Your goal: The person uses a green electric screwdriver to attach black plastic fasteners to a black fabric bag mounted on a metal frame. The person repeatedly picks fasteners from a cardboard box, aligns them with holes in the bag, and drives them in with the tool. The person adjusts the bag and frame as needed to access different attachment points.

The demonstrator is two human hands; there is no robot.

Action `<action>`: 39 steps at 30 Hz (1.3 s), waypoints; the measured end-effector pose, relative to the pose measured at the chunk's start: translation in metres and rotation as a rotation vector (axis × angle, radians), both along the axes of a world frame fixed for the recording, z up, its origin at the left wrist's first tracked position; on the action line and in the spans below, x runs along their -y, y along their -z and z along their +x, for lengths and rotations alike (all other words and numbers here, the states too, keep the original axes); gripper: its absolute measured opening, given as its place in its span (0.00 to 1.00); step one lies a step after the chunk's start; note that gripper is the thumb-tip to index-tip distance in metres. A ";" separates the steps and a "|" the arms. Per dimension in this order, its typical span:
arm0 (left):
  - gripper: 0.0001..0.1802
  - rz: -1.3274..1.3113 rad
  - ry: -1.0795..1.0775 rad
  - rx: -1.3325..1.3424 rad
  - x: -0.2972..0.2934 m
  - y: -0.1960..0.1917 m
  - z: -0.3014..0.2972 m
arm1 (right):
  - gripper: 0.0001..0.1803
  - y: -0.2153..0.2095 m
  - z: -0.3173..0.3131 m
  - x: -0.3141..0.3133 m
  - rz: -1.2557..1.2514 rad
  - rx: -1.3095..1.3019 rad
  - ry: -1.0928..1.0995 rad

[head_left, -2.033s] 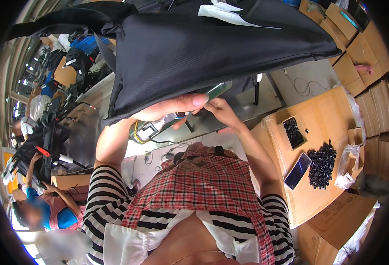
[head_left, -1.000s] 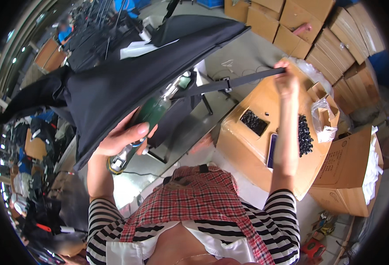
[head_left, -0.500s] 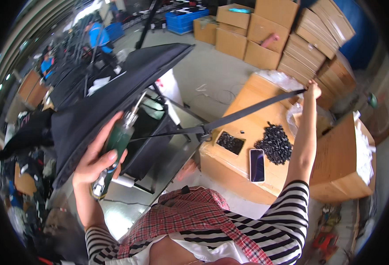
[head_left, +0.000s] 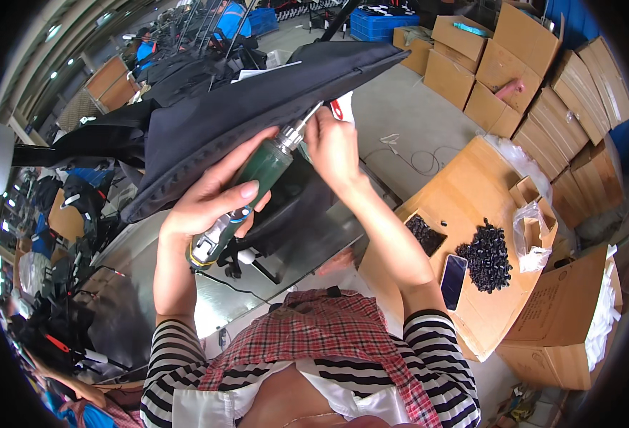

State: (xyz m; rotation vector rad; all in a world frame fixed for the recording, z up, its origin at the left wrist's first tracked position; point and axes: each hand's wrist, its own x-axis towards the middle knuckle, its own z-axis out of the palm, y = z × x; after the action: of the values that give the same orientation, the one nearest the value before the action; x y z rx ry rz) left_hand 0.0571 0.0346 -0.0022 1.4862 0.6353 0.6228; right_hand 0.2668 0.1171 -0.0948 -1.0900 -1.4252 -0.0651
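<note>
Gripping a green cylindrical power screwdriver (head_left: 246, 192), the left hand (head_left: 211, 200) has fingers wrapped around it; right hand (head_left: 333, 146) fingers pinch its metal tip against black padded fabric (head_left: 243, 114).

A dark phone (head_left: 454, 281) lies beside black small parts (head_left: 487, 255) on a cardboard table (head_left: 457, 200).

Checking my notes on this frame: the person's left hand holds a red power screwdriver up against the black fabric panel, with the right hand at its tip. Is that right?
Not quite: the head view shows the screwdriver is dark green, not red. The rest stands: the left hand holds it up against the black fabric panel, and the right hand is at its tip.
</note>
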 end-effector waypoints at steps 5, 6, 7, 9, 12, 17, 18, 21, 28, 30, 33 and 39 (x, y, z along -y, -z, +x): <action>0.42 -0.011 -0.003 0.023 0.001 0.001 0.002 | 0.10 0.008 -0.005 -0.010 -0.037 0.020 0.125; 0.42 -0.014 -0.005 0.030 0.001 0.001 0.002 | 0.11 0.010 -0.005 -0.017 -0.013 -0.028 0.129; 0.42 -0.016 -0.007 0.036 0.000 0.001 0.002 | 0.10 0.011 -0.003 -0.020 -0.026 -0.039 0.169; 0.42 -0.014 -0.005 0.043 -0.001 0.000 0.001 | 0.10 0.006 0.000 -0.023 -0.051 -0.066 0.255; 0.42 -0.005 0.006 0.045 -0.005 0.000 0.000 | 0.13 0.006 0.005 -0.032 -0.086 -0.057 0.324; 0.42 -0.007 0.014 0.015 -0.007 0.001 0.001 | 0.14 0.005 0.005 -0.021 -0.193 -0.124 0.230; 0.42 0.005 0.004 0.006 -0.007 0.001 -0.001 | 0.15 0.008 0.005 -0.013 -0.202 -0.156 0.147; 0.42 -0.016 0.027 0.052 -0.008 0.000 -0.005 | 0.20 0.023 0.006 0.009 -0.278 -0.165 -0.087; 0.42 0.002 0.045 0.018 -0.010 0.001 -0.006 | 0.11 0.016 0.005 0.000 -0.191 -0.300 -0.001; 0.42 0.007 0.048 0.011 -0.010 0.001 -0.005 | 0.12 0.012 0.003 -0.009 -0.139 -0.349 0.038; 0.42 0.008 0.046 0.026 -0.011 0.001 -0.004 | 0.13 0.015 0.001 -0.020 -0.041 -0.326 0.115; 0.42 0.017 0.016 0.059 -0.016 0.002 -0.007 | 0.14 0.015 -0.015 -0.038 -0.047 -0.292 0.134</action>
State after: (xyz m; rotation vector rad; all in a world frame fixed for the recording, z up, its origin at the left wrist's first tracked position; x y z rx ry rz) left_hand 0.0501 0.0502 -0.0045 1.4822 0.5731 0.6589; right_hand 0.2522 0.1555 -0.1094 -1.1812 -1.0968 0.0306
